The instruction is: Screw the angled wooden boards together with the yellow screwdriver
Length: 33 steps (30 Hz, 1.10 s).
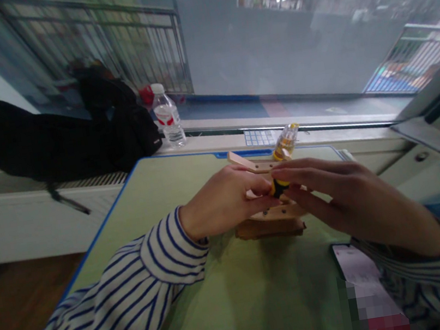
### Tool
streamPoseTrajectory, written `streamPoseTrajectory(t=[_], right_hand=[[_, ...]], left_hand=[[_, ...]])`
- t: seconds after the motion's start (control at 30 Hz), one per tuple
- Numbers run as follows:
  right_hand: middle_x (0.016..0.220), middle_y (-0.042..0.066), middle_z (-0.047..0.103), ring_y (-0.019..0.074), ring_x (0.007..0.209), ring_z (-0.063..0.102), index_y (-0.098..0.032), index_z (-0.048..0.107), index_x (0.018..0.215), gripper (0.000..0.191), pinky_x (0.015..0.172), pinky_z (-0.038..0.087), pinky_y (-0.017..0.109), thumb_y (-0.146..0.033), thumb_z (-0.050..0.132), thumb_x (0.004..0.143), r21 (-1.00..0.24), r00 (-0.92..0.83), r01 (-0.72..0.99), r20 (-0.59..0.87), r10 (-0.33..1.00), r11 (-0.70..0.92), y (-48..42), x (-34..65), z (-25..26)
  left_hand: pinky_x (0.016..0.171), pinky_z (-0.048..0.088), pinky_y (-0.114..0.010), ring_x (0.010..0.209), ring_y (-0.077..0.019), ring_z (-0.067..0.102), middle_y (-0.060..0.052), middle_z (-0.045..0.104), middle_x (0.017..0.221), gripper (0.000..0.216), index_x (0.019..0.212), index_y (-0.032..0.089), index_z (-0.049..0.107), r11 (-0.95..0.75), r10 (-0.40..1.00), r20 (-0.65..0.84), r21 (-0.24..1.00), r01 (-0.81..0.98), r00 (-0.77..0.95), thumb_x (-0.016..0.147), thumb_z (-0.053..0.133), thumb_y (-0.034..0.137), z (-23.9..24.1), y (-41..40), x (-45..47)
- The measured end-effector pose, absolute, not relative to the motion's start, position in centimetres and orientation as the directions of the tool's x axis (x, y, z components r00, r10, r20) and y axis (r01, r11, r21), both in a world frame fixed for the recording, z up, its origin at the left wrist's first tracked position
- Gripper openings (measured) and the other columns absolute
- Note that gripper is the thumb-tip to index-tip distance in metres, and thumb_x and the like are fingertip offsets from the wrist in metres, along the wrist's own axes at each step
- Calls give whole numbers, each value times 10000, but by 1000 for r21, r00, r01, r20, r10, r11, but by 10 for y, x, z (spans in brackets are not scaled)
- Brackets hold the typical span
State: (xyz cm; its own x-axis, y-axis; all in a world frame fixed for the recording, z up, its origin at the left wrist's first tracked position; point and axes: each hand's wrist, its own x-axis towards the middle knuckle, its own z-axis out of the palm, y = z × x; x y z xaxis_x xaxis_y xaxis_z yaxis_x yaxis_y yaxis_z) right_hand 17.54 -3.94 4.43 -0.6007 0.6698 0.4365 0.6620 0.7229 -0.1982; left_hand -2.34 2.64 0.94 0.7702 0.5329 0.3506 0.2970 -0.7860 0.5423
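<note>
A short screwdriver with a yellow and black handle (279,186) stands over a light wooden assembly (264,166) with dark screw heads in its pieces. My right hand (339,191) has its fingertips closed round the handle from the right. From the left, my left hand (229,198) pinches near the handle's lower end, thumb and forefinger against it; its other fingers are hidden over the wood. The screwdriver's tip is out of sight behind the fingers. Beneath the assembly's near side lies a brown block-like piece (271,228).
The green table (200,311) has a blue edge. A clear bottle with amber contents (286,142) stands behind the assembly. A phone (360,271) lies beside my right forearm. On the sill are a water bottle (169,118) and a black bag (127,124), before the window.
</note>
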Motion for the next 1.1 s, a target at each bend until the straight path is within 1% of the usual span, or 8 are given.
streamPoseTrajectory(t=[0.17,0.27,0.43,0.63,0.73,0.9,1.0,1.1], right_hand=[[1164,60,638,140,1072,588,-156,594,1142,279,921,478,251,-142,488,885,-197,-607,641,461,648,741,-38,175,43],[1152,59,637,127,1071,581,-145,595,1132,270,925,463,228,-133,494,883,-207,-615,632,451,646,747,-39,175,44],[1161,55,625,120,1078,567,-152,595,1126,259,921,451,221,-150,512,880,-214,-619,627,447,646,749,-39,175,44],[1123,55,635,119,1054,575,-149,601,1107,247,894,458,216,-149,529,871,-240,-608,626,446,657,742,-37,176,42],[1133,58,627,120,1054,573,-157,605,1103,245,888,459,220,-145,526,871,-240,-609,619,454,650,748,-36,176,42],[1094,66,642,133,996,600,-163,619,1071,220,842,484,236,-170,543,865,-214,-603,625,479,638,750,-36,175,41],[1088,70,645,139,986,605,-159,619,1065,215,835,491,246,-174,544,864,-202,-599,637,478,642,744,-36,175,41],[1132,70,635,146,1017,599,-162,606,1097,248,863,489,258,-169,549,857,-196,-602,645,466,648,739,-38,174,42]], left_hand=[[837,439,-271,886,-144,603,-24,677,872,129,852,187,692,-799,487,343,546,251,803,829,592,266,10,28,-25],[832,441,-268,873,-146,607,-26,681,855,133,869,197,695,-806,468,344,545,232,814,829,591,270,10,29,-25],[824,442,-264,852,-146,610,-29,679,822,155,843,191,697,-821,445,350,527,219,824,844,570,281,7,32,-25],[836,435,-264,865,-145,604,-28,680,836,171,890,197,693,-830,406,342,527,184,848,866,543,276,7,34,-25],[830,439,-265,858,-145,604,-28,680,833,175,884,196,694,-826,421,339,525,202,841,861,549,291,8,32,-26],[821,443,-269,846,-148,602,-29,678,830,200,882,190,695,-811,466,345,534,238,815,832,582,347,9,29,-25],[838,435,-278,848,-151,600,-27,677,810,206,840,183,700,-804,491,337,530,269,803,823,594,359,10,29,-24],[859,426,-287,854,-153,601,-24,677,788,208,796,181,701,-807,489,329,521,276,808,829,589,353,11,29,-24]])
